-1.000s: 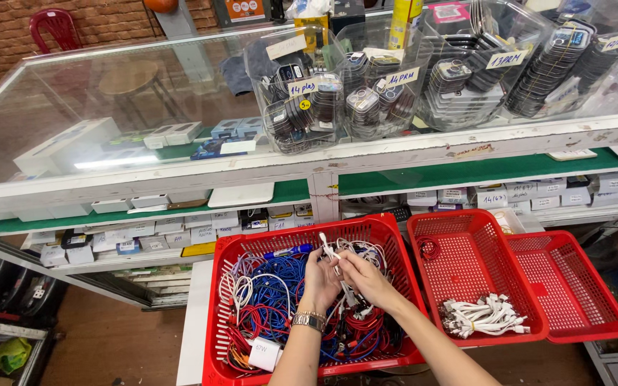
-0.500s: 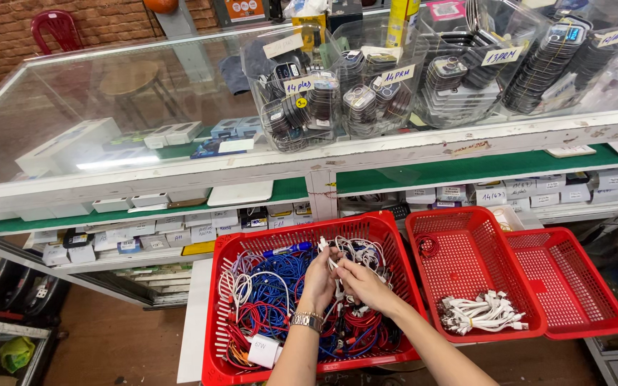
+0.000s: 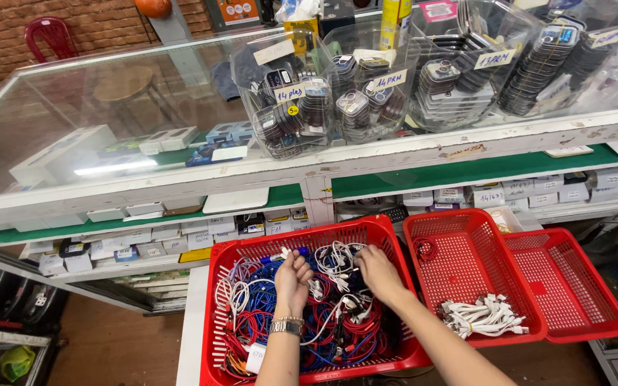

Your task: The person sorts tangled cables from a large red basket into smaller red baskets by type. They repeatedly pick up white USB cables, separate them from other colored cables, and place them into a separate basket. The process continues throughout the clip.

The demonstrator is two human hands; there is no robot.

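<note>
Since a second ago you've pulled your hands apart, left hand (image 3: 293, 277) fisted on a white cable (image 3: 329, 259), right hand (image 3: 377, 271) fingers-down in the tangle inside the big red basket (image 3: 212, 300), grip hidden.

I see a tangle of white, blue and red cables (image 3: 323, 314) heaped in the red basket (image 3: 366, 232), loose ends sticking upward.

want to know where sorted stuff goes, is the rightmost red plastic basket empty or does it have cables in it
Empty: the rightmost red plastic basket shows only bare mesh floor. The bundle of white cables lies in the middle red basket beside it.
</note>
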